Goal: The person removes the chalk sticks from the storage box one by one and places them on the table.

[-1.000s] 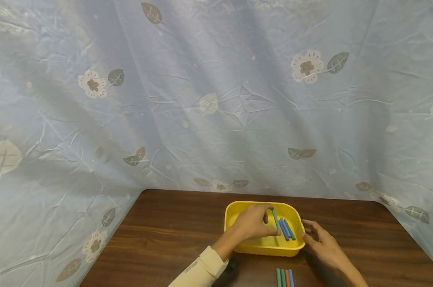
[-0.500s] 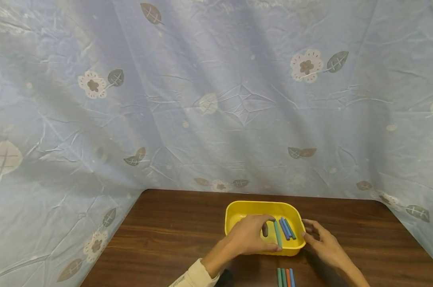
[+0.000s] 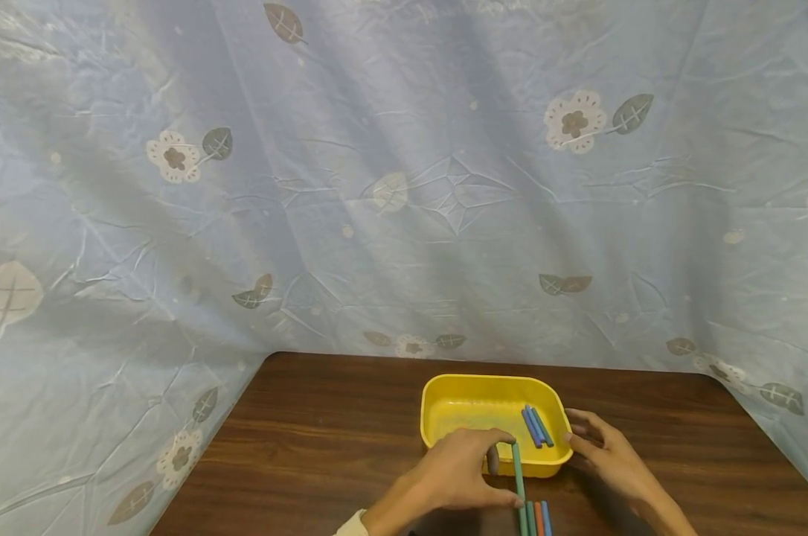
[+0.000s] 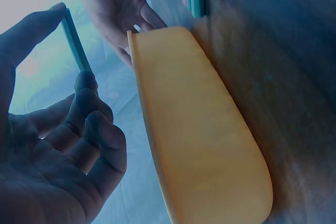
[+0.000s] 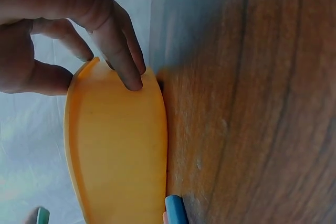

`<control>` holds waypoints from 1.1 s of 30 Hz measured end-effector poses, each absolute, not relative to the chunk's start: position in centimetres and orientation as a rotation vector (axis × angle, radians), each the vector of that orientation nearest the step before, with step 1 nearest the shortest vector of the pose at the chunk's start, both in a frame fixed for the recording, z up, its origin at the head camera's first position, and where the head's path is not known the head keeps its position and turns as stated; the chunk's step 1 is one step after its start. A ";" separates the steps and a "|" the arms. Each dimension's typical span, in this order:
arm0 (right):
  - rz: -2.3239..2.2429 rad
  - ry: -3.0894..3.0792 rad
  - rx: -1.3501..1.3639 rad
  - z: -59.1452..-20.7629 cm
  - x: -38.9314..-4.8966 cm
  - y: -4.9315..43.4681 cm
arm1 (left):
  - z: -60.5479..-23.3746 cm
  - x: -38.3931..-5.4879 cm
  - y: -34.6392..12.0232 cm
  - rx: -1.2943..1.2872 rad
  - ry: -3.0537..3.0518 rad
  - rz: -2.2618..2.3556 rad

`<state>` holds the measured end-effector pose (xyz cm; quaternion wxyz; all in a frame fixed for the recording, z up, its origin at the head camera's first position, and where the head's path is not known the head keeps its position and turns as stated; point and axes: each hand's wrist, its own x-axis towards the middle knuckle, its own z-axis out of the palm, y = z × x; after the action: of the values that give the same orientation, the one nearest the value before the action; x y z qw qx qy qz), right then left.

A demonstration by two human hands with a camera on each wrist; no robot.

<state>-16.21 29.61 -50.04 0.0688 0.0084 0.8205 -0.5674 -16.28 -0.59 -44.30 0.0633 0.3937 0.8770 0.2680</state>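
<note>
My left hand (image 3: 459, 470) pinches a slim, matte green stick (image 3: 518, 470) by its two ends, between thumb and fingers. In the left wrist view this green stick (image 4: 77, 43) is in the air, above the rim of a yellow tub (image 4: 194, 124). My right hand (image 3: 606, 455) holds the right end of the tub (image 3: 467, 387). In the right wrist view its thumb is at the rim and its fingers (image 5: 118, 59) press the outer wall. Several blue and purple sticks (image 3: 536, 426) lie inside the tub, at its right.
A row of coloured sticks, with an orange stick (image 3: 539, 519) and a blue stick (image 3: 546, 519) beside green, lies on the brown wooden table (image 3: 297, 447) in front of the tub. Behind the table hangs a pale blue patterned cloth (image 3: 350, 223).
My left hand has carried the green stick out of the tub and over its front rim, toward the row on the table. The right hand stays on the tub.
</note>
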 end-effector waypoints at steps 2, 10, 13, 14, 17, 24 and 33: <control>-1.751 2.433 0.038 -50.1 -16.2 29.6 | -44.4 -16.0 -0.7 1.209 2.647 0.805; -1.815 2.382 0.038 -50.2 -16.1 29.6 | -45.1 -14.7 -1.1 1.162 2.568 0.818; -1.834 2.364 0.024 -50.2 -16.1 29.7 | -45.7 -14.5 -1.2 1.120 2.544 0.833; -1.837 2.360 0.021 -50.3 -16.2 29.7 | -45.9 -14.5 -1.2 1.104 2.521 0.862; -1.844 2.349 0.024 -50.3 -16.2 29.8 | -46.8 -14.5 -1.3 1.078 2.467 0.930; -1.834 2.349 0.041 -50.6 -16.3 30.1 | -48.4 -14.8 -1.3 0.986 2.384 0.978; -1.840 2.348 0.011 -50.6 -16.2 30.1 | -49.2 -14.8 -1.0 0.951 2.473 0.832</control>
<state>-16.25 30.07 -50.59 0.0792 0.0036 0.7847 -0.6147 -14.80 -0.95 -49.20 0.1812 0.3368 0.8757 0.2947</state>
